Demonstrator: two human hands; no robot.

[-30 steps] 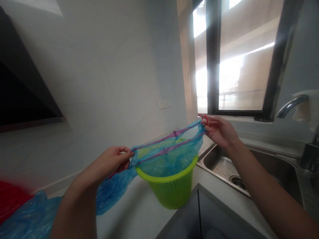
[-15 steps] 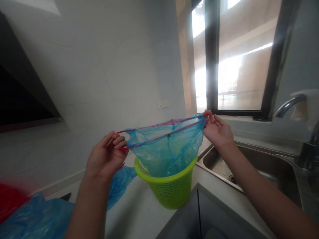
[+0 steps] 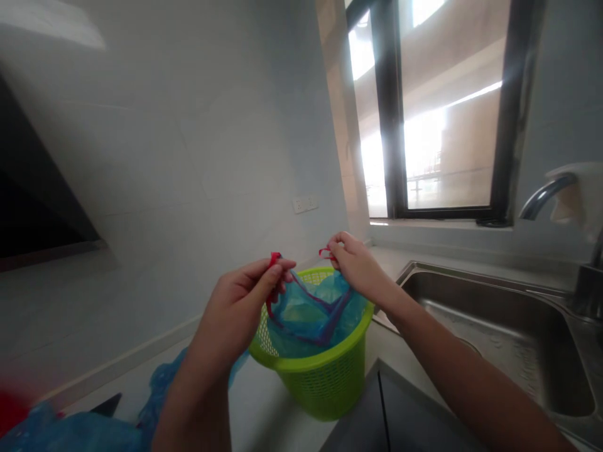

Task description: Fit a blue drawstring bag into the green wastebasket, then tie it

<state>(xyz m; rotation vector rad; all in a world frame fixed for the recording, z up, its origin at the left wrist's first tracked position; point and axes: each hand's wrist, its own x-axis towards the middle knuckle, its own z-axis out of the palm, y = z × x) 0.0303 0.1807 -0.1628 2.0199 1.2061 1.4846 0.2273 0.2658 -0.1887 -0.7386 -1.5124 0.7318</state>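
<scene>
Pale wall and a bright window are seen beyond the table, into which a steel sink is set at the right. Beside that sink a green basket is stood upright, with a blue bag seated inside it and its purple-banded mouth left sagging. A red strap is pinched between thumb and fingers by the left hand; a red loop is gripped by the curled fingers of the right hand.

Tension is best shared evenly by both sides, and the pull kept gentle, so that thin film is not torn or snagged on the basket's rim. Both forearms are extended forward, converging over the basket: the left is angled steeply upward, its hand held at the near-left rim; the right is reached leftward in front of the sink, its hand carried slightly higher and farther back.
</scene>
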